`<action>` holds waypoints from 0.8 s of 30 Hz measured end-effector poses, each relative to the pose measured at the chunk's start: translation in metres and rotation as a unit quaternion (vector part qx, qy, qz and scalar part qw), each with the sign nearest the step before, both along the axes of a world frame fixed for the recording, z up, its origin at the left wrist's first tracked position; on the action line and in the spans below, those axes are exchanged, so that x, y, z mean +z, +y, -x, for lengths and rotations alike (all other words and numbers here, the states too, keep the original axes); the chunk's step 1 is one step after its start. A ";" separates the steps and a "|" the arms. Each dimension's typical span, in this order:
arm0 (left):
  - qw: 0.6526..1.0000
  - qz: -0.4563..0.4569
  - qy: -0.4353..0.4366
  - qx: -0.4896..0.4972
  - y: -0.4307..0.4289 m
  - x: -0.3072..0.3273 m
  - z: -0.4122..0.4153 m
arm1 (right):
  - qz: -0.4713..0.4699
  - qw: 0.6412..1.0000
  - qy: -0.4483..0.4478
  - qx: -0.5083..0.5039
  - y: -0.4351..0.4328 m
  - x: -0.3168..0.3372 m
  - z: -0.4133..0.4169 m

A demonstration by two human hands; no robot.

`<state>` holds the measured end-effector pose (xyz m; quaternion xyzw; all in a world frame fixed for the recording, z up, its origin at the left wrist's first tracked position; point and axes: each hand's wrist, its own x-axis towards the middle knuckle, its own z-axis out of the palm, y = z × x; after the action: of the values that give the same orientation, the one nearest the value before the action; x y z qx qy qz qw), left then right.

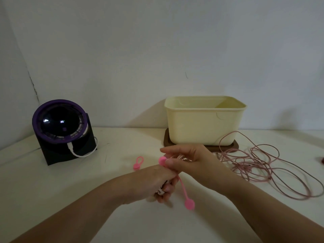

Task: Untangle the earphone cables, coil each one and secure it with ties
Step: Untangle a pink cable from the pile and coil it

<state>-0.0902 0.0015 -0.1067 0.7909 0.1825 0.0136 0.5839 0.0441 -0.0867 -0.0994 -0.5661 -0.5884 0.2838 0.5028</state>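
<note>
My left hand (pixel 154 183) grips a small coiled bundle of cable (pixel 162 189), mostly hidden inside the curled fingers. My right hand (pixel 189 163) pinches the upper round end of a pink silicone tie (pixel 183 188) against the bundle; the tie's strap hangs down and its lower round end dangles free. A second pink tie (pixel 137 163) lies on the table just left of my hands. To the right, a long pink earphone cable (pixel 263 165) sprawls in loose loops on the table.
A cream plastic tub (pixel 205 120) stands on a brown tray (pixel 167 144) behind my hands. A black and purple round device (pixel 61 127) with a white cord stands at the far left. A dark object shows at the right edge (pixel 322 160).
</note>
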 end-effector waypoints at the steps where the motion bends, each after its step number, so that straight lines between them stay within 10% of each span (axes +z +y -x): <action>1: 1.000 -0.010 -0.002 0.004 0.001 0.001 0.001 | 0.021 1.000 -0.001 0.000 0.000 0.000 -0.003; 11: 1.000 0.010 -0.018 0.011 0.008 0.005 0.009 | 0.051 0.997 0.034 0.056 -0.006 0.008 -0.017; 19: 0.978 -0.205 0.040 0.023 -0.001 0.004 0.007 | 0.063 0.998 0.000 0.026 -0.004 0.003 -0.003; 24: 0.990 -0.109 -0.009 0.085 -0.001 0.005 0.003 | 0.038 0.998 0.055 -0.018 -0.004 0.002 -0.007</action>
<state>-0.0930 0.0005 -0.1017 0.8314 0.2412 0.0904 0.4924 0.0508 -0.0906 -0.0970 -0.5791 -0.5384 0.3271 0.5175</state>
